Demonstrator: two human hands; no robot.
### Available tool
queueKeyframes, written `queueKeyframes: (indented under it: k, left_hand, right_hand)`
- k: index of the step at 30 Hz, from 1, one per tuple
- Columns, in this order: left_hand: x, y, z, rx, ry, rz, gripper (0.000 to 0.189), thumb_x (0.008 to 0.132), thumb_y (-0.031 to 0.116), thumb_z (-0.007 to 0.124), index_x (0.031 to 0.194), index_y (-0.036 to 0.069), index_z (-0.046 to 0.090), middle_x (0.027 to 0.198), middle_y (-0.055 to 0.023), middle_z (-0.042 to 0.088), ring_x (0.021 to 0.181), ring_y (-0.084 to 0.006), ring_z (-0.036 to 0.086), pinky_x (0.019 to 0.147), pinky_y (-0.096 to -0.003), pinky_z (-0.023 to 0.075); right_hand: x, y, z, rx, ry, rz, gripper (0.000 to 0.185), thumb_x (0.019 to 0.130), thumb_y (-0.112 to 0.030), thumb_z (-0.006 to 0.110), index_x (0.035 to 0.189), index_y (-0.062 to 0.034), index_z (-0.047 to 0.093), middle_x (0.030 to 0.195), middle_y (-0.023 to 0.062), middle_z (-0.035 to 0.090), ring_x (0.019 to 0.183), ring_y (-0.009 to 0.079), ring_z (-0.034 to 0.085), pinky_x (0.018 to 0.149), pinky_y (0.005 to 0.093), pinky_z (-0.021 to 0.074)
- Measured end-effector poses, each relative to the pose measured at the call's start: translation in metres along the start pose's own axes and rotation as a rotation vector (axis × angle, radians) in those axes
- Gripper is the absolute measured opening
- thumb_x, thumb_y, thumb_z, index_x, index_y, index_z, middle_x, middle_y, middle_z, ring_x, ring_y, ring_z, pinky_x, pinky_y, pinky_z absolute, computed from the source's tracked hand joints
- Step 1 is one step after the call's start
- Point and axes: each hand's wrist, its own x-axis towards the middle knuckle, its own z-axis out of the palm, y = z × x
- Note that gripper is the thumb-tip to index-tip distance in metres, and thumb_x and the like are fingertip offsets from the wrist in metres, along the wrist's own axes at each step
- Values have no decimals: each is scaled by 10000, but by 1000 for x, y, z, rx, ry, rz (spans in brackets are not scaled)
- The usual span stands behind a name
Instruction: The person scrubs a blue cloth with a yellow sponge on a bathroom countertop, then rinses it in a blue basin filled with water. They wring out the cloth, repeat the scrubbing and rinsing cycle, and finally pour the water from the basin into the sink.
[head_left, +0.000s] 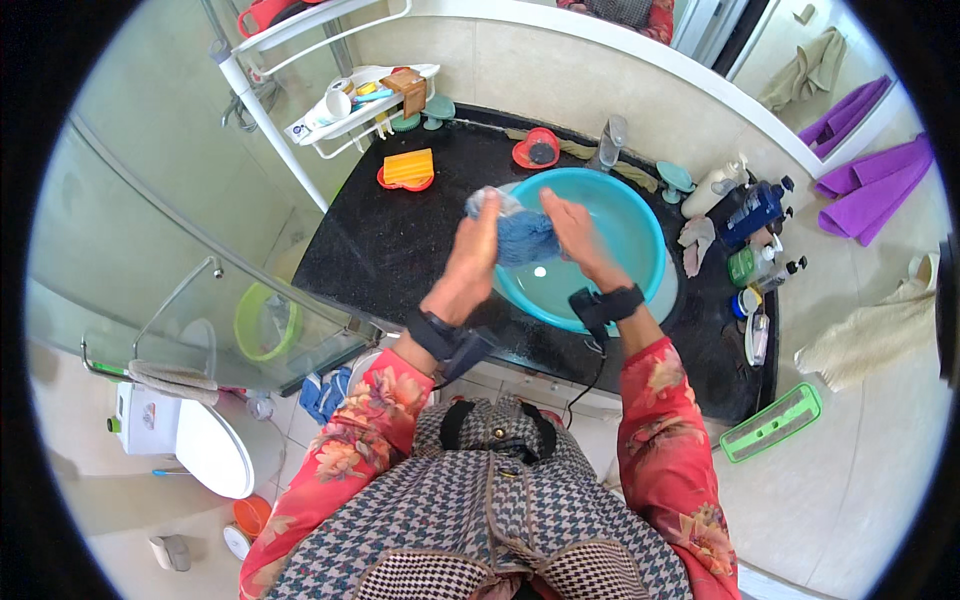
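Note:
A bunched blue cloth (527, 238) with a pale grey part hangs between my two hands over a turquoise plastic basin (657, 289). My left hand (474, 251) presses on its left side, fingers fairly straight. On the cloth's right side is my right hand (579, 236), slightly blurred. The basin holds cloudy water and sits over the sink in a black countertop (352, 247). Black straps circle both my wrists. Behind the basin stands a faucet (612, 141); a red heart-shaped dish (535, 148) lies to its left.
Left on the counter, an orange ridged soap-like block (409, 166) rests on a red dish. A white shelf rack (360, 116) stands behind it. Pump bottles (750, 264) crowd the right side, near a pink cloth (696, 244). A glass shower panel (187, 225) curves at left.

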Motion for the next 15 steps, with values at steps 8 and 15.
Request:
queueKeyframes:
  k: [8,15]
  left_hand:
    - [14,1,-38,768,338,344,804,931,501,523,1452,-24,207,1383,-250,346,1290,-353,369,1088,-436,288]
    - [-5,16,-7,330,-270,462,415,917,186,665,1254,-15,533,1103,-59,647,982,-82,591,859,-253,483]
  right_hand:
    - [-4,-28,-44,217,-418,31,287,805,-237,693,942,-9,587,801,22,595,687,80,557,543,233,433]
    - [13,-23,-24,625,-192,159,380,868,-304,688,1076,3,603,792,12,601,656,82,555,589,236,458]
